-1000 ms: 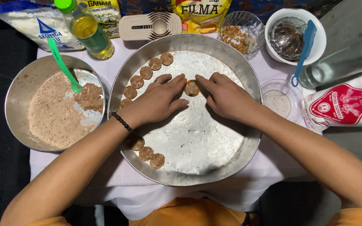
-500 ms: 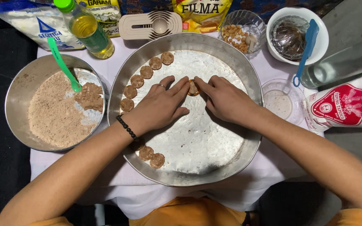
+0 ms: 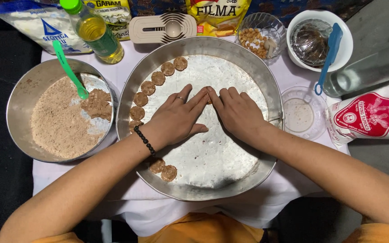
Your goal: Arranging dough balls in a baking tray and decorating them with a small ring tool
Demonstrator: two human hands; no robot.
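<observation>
- The left hand (image 3: 176, 119) lies flat, palm down, in the middle of the big round metal tray (image 3: 266, 76), fingers stretched out and close together; a ring sits on one finger and a black bead bracelet (image 3: 146, 140) circles the wrist.
- The right hand (image 3: 238, 112) lies flat beside it, fingers likewise straight, and the fingertips of both hands meet at the centre of the frame.
- A small brown dough piece (image 3: 209, 100) peeks out where the fingertips join; whether either hand grips it or only presses on it cannot be told.
- Flattened brown dough discs (image 3: 158, 78) curve along the tray's left inner edge, from the upper middle down to the lower left, partly hidden by the left forearm.
- Left of the tray stands a metal bowl (image 3: 28, 96) with brown crumbly mix and a lump of dough, and a green spoon (image 3: 68, 67) leans in it.
- At the upper left stands a bottle of yellow oil (image 3: 96, 33) with a green cap.
- At the upper right are a glass dish of nuts (image 3: 260, 33) and a white bowl (image 3: 345, 47) with a blue spatula (image 3: 328, 54) resting across it.
- Right of the tray sits a small clear cup (image 3: 300, 114), then a red and white bag (image 3: 374, 114).
</observation>
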